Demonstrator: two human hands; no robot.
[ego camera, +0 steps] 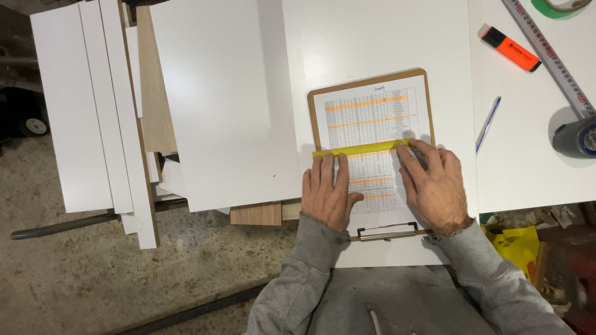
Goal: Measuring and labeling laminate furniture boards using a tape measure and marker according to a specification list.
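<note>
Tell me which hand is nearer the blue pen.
Right. The right hand rests on the clipboard's right side, just left of the blue pen. The left hand lies farther left, on the sheet's other side.

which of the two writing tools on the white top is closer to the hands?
The blue pen, lying slanted just right of the clipboard and nearest the right hand. The orange highlighter sits farther up, beside the metal ruler.
</note>
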